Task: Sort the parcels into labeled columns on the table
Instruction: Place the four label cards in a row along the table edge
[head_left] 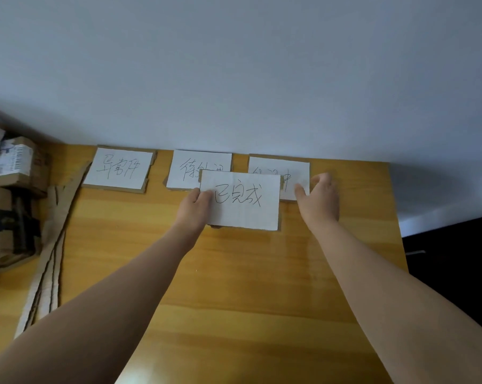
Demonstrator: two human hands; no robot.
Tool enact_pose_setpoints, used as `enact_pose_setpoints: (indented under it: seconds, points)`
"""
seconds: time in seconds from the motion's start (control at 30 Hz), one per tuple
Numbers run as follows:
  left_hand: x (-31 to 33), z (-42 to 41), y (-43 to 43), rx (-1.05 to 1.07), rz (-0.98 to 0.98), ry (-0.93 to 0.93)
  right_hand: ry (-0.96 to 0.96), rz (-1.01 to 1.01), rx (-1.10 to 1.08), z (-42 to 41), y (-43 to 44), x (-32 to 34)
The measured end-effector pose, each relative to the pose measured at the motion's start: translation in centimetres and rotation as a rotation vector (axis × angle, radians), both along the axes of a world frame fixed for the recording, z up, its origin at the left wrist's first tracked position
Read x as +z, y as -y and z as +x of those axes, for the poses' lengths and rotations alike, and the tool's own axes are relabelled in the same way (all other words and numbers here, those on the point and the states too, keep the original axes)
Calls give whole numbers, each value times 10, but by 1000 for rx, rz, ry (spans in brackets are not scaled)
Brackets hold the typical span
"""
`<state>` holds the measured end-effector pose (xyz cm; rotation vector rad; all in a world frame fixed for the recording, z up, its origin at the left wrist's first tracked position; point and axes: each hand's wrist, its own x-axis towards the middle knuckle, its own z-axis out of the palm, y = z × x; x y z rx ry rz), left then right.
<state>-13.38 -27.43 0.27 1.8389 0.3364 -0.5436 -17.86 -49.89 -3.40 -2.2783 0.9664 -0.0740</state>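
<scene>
Tabletop (234, 273) yellow-orange, wood stripes. Label cards (118, 169) white, black handwriting, brown cardboard edges. Parcels (9, 167) brown, white stickers, black tape. Wall (234, 65) pale grey-blue.

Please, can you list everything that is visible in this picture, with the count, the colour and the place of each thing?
table: one, yellow wood, against the wall.
flat label cards: three, white paper on brown cardboard, along the table's far edge.
held label card: one, same colours, partly covering the middle and right cards.
parcels: several, brown with white labels, stacked at left.
cardboard strips: a few, brown, beside the parcels.
wall: one, pale grey, behind the table.
left hand: grips the held card's left edge.
right hand: over the right card; grip unclear.
</scene>
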Motion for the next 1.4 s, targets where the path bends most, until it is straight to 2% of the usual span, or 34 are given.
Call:
enact_pose_setpoints:
  seconds: [0.27, 0.53, 0.63, 0.77, 1.1, 1.23, 1.4]
  points:
    - [19, -45, 14, -47, -5, 77, 173, 484, 8, -62, -3, 34]
    - [30, -93, 41, -79, 8, 91, 268, 700, 57, -118, -2, 60]
    - [32, -102, 55, -138, 4, 110, 283, 830, -5, -129, 5, 62]
    - [29, -109, 70, -244, 20, 80, 343, 945, -195, -138, 20, 56]
    - [-2, -83, 87, -259, 152, 131, 369, 739, -583, -122, 90, 25]
    - [-11, -72, 103, -299, 206, 145, 306, 681, -571, -104, 108, 10]
    - [-23, -59, 126, -329, 243, 147, 78, 360, -416, -86, 124, -8]
